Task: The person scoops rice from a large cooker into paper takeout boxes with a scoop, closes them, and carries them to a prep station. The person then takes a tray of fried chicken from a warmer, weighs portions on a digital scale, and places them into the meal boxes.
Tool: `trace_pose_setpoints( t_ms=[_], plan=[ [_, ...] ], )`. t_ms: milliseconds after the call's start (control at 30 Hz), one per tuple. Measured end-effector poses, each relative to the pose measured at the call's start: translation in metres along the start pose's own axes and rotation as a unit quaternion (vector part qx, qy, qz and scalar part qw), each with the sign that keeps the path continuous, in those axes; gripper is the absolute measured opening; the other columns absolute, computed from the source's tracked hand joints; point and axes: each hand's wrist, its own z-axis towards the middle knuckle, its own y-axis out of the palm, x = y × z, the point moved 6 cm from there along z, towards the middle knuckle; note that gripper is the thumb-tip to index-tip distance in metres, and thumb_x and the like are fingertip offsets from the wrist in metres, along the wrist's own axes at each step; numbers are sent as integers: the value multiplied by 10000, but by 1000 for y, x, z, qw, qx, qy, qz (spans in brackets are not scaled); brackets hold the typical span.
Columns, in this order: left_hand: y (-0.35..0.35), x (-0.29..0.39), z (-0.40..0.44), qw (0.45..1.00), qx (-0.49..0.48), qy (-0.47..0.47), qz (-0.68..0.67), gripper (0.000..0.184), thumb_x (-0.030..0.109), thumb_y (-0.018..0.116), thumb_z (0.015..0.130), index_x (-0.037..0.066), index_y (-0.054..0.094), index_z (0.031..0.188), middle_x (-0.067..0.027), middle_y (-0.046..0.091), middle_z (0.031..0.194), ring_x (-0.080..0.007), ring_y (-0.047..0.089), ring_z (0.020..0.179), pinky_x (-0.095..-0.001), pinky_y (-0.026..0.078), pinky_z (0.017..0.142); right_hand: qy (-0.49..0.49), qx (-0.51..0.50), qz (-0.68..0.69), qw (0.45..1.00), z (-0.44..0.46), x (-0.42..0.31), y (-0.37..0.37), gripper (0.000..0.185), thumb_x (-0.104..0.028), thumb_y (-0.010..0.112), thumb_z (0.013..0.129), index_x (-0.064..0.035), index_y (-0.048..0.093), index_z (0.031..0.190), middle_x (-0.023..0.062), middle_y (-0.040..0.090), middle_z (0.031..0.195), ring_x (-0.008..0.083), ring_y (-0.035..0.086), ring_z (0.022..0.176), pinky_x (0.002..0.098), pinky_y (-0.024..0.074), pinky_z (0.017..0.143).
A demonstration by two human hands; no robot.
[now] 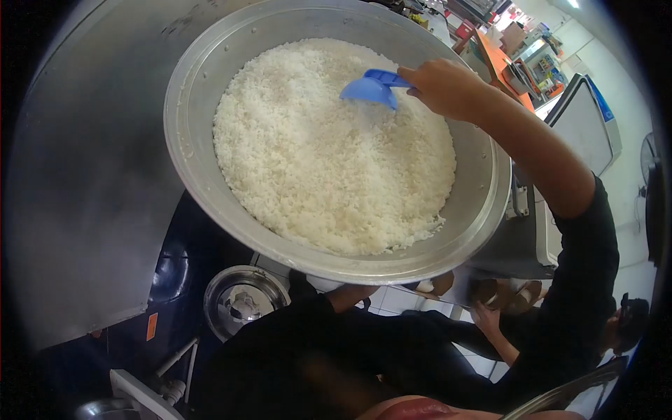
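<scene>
A wide metal pot (185, 150) full of cooked white rice (315, 161) takes up the middle of the view. My right hand (444, 87) is closed around the handle of a blue plastic scoop (371, 92). The scoop is over the far right part of the rice, its lower edge at the rice surface; whether it contains rice is hidden. Below the pot's near rim, a bit of my left hand or wrist (352, 297) shows past the dark sleeve. Its fingers are out of sight under the pot, so I cannot tell what they touch.
A round steel basin (211, 301) stands low at the left, beside a large metal panel (91, 189). Another person in a dark cap (631, 318) is at the lower right, one hand (486, 318) near brown round items. An orange counter (493, 59) lies behind.
</scene>
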Motion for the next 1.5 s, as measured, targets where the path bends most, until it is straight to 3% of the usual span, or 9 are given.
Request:
trace_pose_setpoints(
  t_ms=[300,400,567,700,833,1133,1333,1433,1500],
  plan=[
    [-2,6,-7,998,63,14,-3,551,307,767,694,146,503,1150,-94,628,862,-327,636,773,-459,517,644,-49,-33,103,993,-59,-26,-19,274,-167,575,884,-61,547,1135,178,620,728,358,610,690,459,445,645],
    [28,-24,-10,972,-139,-185,-29,735,440,791,647,77,447,1186,-172,575,1004,-368,597,882,-483,480,709,-57,-67,160,983,-79,-33,-26,274,-167,583,880,-51,559,1127,186,617,727,358,610,693,453,444,647],
    [0,-15,-3,988,131,-18,78,835,486,799,592,58,458,1223,-193,576,1075,-387,567,993,-498,448,843,-95,-160,286,940,-104,-40,-26,297,-164,585,882,-20,582,1142,167,613,693,318,602,641,413,453,647],
    [21,-31,-4,997,45,-68,9,961,470,809,560,56,375,1311,-222,431,1265,-415,455,1142,-501,396,926,-203,-144,391,886,-108,-41,-21,295,-250,582,908,-42,609,1116,64,575,620,168,528,530,353,423,546],
    [18,-21,-7,995,-10,-82,57,1044,388,827,538,63,295,1374,-218,327,1322,-408,360,1217,-474,379,960,14,-312,503,806,-124,-16,-24,377,-247,541,939,-3,556,1227,-55,378,521,12,347,411,184,283,364],
    [-41,47,-71,977,166,-132,-4,1060,265,871,549,70,257,1391,-194,293,1321,-399,354,1216,-457,374,1014,-14,-196,617,762,-136,9,-30,350,-317,575,916,-40,620,1124,-47,393,507,25,303,363,193,220,319],
    [-59,23,-184,886,379,-224,-146,1012,211,859,551,80,273,1364,-124,387,1279,-266,376,1231,-387,307,1042,-77,-54,312,945,-83,5,-60,236,-253,598,880,-55,661,989,-3,540,576,79,522,476,252,428,432],
    [-125,130,-181,854,461,-232,59,1044,216,880,554,87,242,1370,-107,392,1302,-236,395,1221,-393,349,1014,-230,-71,42,970,-11,-21,-40,547,-525,417,918,-104,583,1224,222,573,1202,338,507,1185,423,375,1004],
    [-135,143,-210,779,577,-235,75,1046,206,876,565,84,229,1378,-103,386,1304,-237,384,1236,-388,339,1021,-317,-15,17,948,28,-60,-34,463,-428,476,915,-62,606,1167,226,575,1179,381,523,1132,434,414,943]
  ],
)
